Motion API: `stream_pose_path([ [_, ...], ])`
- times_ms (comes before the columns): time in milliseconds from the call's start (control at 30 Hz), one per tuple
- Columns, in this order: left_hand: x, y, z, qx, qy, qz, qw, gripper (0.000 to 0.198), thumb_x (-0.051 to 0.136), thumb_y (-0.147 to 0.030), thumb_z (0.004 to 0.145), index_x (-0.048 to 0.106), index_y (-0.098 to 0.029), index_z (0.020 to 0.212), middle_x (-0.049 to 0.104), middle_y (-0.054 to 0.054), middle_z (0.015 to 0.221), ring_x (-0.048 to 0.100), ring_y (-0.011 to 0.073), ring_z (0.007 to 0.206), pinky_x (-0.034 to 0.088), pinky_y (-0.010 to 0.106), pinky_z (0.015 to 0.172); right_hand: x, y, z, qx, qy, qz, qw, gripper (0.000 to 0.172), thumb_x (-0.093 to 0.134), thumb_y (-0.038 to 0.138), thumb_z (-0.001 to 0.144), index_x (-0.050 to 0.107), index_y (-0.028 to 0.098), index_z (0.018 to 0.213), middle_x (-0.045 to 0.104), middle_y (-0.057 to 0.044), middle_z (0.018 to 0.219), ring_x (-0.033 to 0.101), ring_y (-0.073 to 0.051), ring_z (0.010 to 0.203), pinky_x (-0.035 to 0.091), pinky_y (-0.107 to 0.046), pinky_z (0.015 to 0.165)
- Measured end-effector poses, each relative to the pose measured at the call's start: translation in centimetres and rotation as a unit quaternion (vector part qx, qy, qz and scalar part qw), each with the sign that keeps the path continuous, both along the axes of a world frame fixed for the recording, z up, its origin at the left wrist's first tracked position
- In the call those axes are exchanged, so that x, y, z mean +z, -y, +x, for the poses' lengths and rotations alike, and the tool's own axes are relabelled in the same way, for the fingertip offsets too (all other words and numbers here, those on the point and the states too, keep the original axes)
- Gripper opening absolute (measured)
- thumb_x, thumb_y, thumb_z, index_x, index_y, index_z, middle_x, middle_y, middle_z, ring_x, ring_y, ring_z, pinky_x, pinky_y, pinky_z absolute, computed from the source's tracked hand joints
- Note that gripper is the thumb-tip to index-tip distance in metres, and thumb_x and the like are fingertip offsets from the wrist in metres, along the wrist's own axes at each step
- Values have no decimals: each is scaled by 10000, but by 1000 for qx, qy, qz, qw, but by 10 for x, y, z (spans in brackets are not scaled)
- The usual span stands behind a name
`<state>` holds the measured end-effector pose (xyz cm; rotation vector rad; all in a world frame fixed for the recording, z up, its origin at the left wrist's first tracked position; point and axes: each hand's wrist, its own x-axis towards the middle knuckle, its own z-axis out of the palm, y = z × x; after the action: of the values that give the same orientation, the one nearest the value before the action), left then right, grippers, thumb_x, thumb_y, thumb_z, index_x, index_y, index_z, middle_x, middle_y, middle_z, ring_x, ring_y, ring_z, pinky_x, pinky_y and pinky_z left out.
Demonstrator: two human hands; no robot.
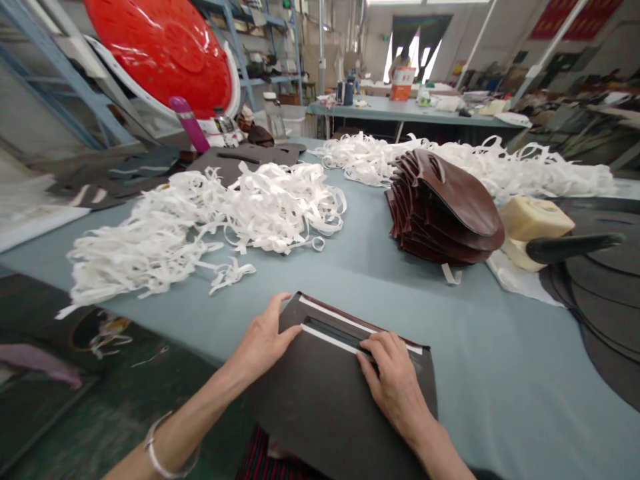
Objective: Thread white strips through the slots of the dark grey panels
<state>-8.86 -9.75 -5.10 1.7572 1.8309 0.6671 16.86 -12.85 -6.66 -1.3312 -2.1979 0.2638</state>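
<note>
A dark brown leather panel [320, 393] with a slot and two white tape strips [350, 327] lies at the near table edge. My left hand [263, 343] rests flat on the panel's left corner, fingers stretched out. My right hand [393, 380] presses on the panel by the slot, its fingers curled down onto the lower tape strip; whether they pinch anything is hidden.
A heap of white paper strips [200, 220] lies at the left, another heap [480, 163] at the back right. A stack of brown leather pieces [445, 210] stands right of centre beside a yellowish block [535, 220]. Black sheets [605, 300] cover the right edge. A red disc [165, 47] leans behind.
</note>
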Motion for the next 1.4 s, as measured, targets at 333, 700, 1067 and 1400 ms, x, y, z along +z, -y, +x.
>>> stream_pose_path([
  [333,19,-36,-17,-37,-73,105,991,429,623,-291,777,493,-194,1174,607,57,1020,568,236,980,430,384,838,-5,4,8,-55,41,20,997,187,450,259,943,556,187,807,551,-39,762,494,-194,751,352,-324,696],
  [700,-23,-9,-1,-65,-80,163,981,181,567,-260,835,521,-200,999,569,42,1017,519,215,971,409,384,857,-11,-41,-79,-72,73,46,994,186,437,130,907,612,183,876,580,-79,824,517,-227,809,369,-338,703],
  [1067,-23,-7,6,-207,-129,218,945,339,424,-148,914,518,-207,1235,598,79,1179,516,199,1154,413,411,1012,-6,-44,-105,-21,130,77,988,253,409,36,875,621,140,967,579,-115,874,487,-253,824,434,-386,699],
  [1400,-20,-5,11,-201,-167,235,936,292,426,-138,921,581,-183,1164,626,83,1143,543,193,1132,448,402,985,-8,10,-12,8,156,86,984,315,343,51,889,581,140,1074,572,-128,939,496,-266,870,441,-397,703],
])
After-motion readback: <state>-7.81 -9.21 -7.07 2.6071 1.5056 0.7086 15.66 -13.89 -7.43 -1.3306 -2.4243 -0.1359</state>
